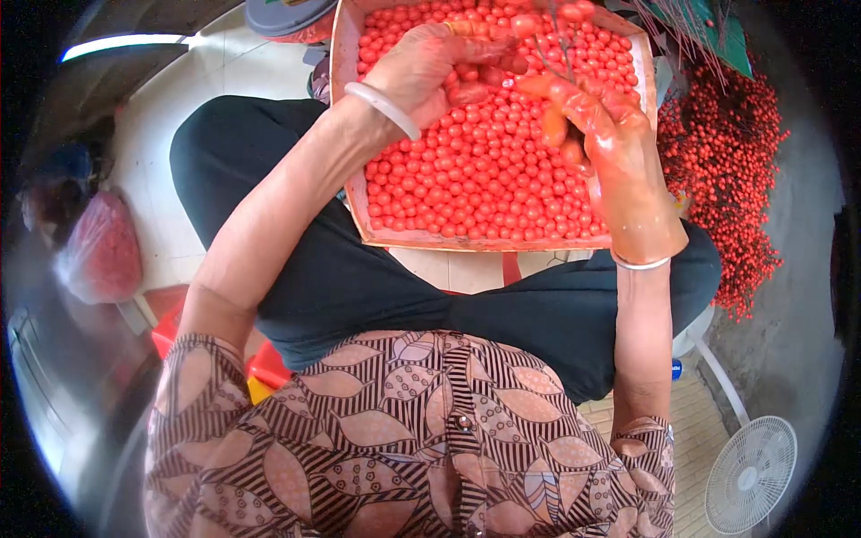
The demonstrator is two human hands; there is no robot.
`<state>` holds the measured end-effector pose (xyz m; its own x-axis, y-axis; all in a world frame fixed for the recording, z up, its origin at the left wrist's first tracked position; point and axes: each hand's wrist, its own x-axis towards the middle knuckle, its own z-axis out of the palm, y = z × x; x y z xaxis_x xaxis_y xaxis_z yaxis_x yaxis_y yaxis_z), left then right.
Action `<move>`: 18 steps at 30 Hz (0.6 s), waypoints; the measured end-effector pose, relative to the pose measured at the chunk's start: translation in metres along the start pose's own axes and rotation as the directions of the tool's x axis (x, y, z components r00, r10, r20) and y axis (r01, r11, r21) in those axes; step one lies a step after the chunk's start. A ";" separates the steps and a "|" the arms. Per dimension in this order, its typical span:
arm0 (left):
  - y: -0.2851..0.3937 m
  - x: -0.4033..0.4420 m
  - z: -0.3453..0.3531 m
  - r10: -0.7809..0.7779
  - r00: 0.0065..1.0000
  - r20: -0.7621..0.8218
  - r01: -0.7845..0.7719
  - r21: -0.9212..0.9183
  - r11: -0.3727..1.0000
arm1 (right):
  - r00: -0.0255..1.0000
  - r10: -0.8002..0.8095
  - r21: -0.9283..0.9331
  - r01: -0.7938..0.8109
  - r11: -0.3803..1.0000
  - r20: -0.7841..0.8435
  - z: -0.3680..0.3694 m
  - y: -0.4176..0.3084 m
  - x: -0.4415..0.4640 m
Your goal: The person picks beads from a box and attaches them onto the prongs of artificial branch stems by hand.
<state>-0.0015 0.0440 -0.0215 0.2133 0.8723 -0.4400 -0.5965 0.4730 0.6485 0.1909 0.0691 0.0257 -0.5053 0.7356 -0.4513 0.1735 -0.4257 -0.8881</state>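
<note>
My left hand (435,67), with a pale bangle at its wrist and red-stained fingers, hovers over a shallow box (362,211) of small round red berries (475,170). Its fingers are curled together; whatever lies between them cannot be made out. Opposite it, my right hand (601,125) wears a translucent, red-smeared glove. Thumb and forefinger of that hand pinch a thin dark twig (563,49), which rises toward the top edge with a few larger red berries near it.
Beside the box on the right hangs a big bunch of red-berried branches (731,179). A white fan (752,475) stands at the lower right. On the left floor sits a plastic bag of red material (106,247). A lidded tub (287,18) is behind the box, near my dark-trousered knees (238,152).
</note>
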 end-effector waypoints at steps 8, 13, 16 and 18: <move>0.000 0.001 -0.008 0.016 0.967 0.255 0.007 -0.092 0.996 | 0.983 -0.129 -0.135 0.147 0.980 0.133 0.002 -0.006 -0.005; -0.001 0.002 -0.008 0.003 0.981 0.194 0.010 -0.069 0.998 | 0.992 -0.070 -0.049 0.075 0.996 0.103 -0.001 -0.006 -0.004; -0.002 -0.002 0.006 0.028 0.998 0.055 -0.027 -0.021 0.999 | 1.000 -0.006 0.095 0.005 0.996 0.010 -0.001 -0.003 -0.004; -0.001 -0.004 0.010 0.049 0.999 0.009 -0.049 0.017 0.999 | 1.000 0.005 0.168 -0.004 0.986 -0.006 -0.002 -0.001 -0.004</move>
<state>0.0063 0.0414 -0.0145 0.1912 0.8953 -0.4022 -0.5929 0.4319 0.6796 0.1947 0.0671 0.0281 -0.4989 0.7366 -0.4567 0.0308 -0.5116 -0.8587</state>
